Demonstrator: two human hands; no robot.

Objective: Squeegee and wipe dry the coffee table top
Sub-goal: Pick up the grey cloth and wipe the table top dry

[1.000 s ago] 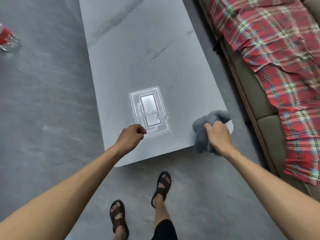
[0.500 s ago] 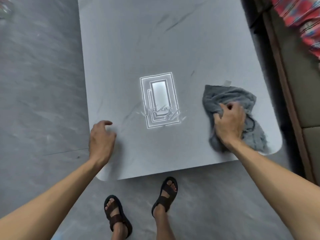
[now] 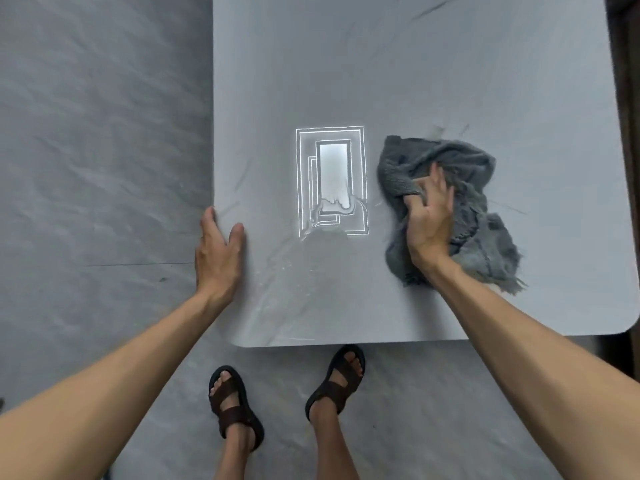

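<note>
Right hand (image 3: 431,220), clutching the cloth (image 3: 460,209), has pushed further across the table (image 3: 415,64); left hand (image 3: 216,252), now flat and spread, braces its edge: drying under way

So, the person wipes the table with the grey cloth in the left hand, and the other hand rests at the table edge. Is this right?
Not quite: the head view shows the grey cloth in the grip of the right hand. The left hand is the one resting open at the edge of the table. The rest is correct.
</note>
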